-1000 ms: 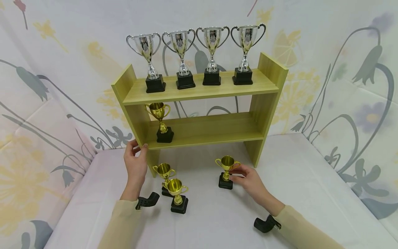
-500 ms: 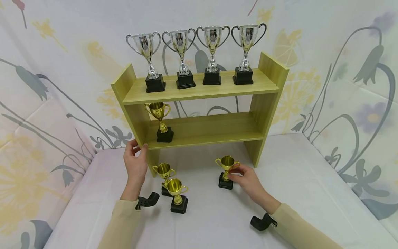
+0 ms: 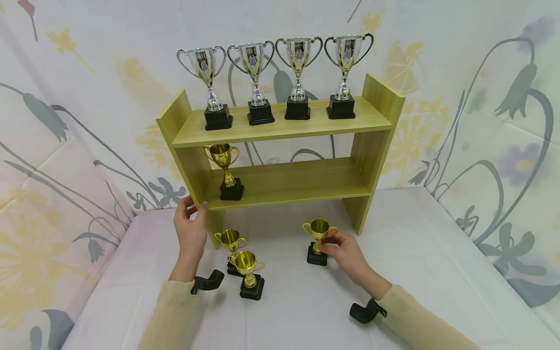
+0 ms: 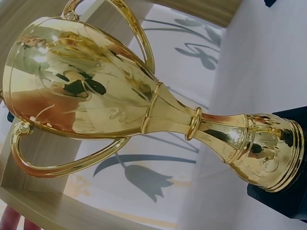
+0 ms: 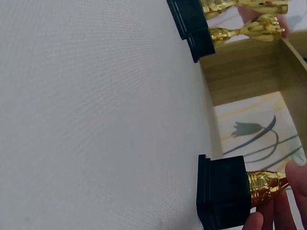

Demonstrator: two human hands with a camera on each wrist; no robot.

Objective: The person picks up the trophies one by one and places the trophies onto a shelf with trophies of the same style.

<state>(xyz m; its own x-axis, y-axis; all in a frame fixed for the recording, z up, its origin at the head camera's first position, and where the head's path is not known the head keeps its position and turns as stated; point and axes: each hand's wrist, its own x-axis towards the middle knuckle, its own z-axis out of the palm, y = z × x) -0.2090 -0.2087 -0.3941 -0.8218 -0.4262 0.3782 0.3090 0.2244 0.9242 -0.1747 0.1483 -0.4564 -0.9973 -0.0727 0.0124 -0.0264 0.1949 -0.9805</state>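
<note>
Your right hand (image 3: 350, 258) has eased slightly leftward, fingers (image 5: 284, 213) pinching the stem (image 5: 262, 186) of the rightmost gold trophy cup (image 3: 316, 245), upright on the worktop (image 3: 288, 306): keep its base (image 5: 224, 191) level, your left hand (image 3: 191, 231) gripping the wooden shelf unit (image 3: 288, 183).

This appears to be a staged recording corner. A pale, creased, flower-printed backdrop (image 3: 280, 17) rises around a white cloth-covered surface (image 3: 297, 311), with black angular wrist-worn cameras (image 3: 209, 281) over it.

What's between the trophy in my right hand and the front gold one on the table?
Just bare white cloth lies between the held trophy and the front gold trophy; the head view shows it.
</note>
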